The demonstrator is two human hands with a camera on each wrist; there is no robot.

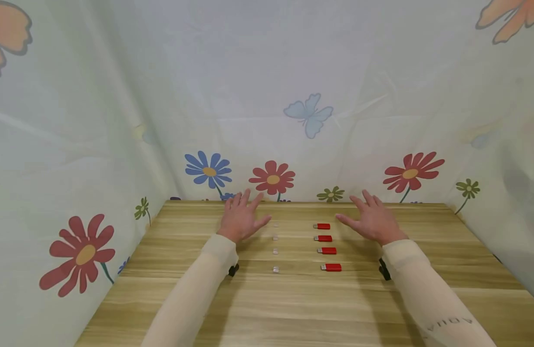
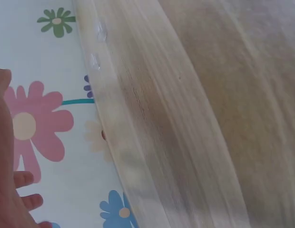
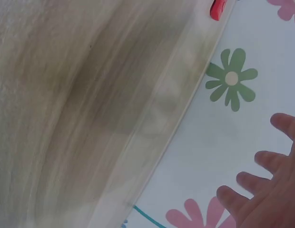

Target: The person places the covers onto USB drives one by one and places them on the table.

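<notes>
Several red USB sticks (image 1: 326, 250) lie in a column on the wooden table, their metal plugs pointing left. Left of them runs a column of small clear caps (image 1: 275, 251), probably plastic. My left hand (image 1: 240, 219) is spread, left of the clear pieces, and holds nothing; part of that hand (image 2: 9, 161) shows at the left of the left wrist view. To the right of the USB sticks is my right hand (image 1: 373, 219), fingers spread and holding nothing. In the right wrist view one red USB stick (image 3: 217, 9) shows near the table edge.
The wood-grain table (image 1: 293, 308) ends at a pale curtain (image 1: 249, 96) printed with flowers and butterflies, which closes off the back and both sides. A dark wrist device (image 1: 234, 270) sits under the left sleeve, another dark device (image 1: 384, 269) by the right.
</notes>
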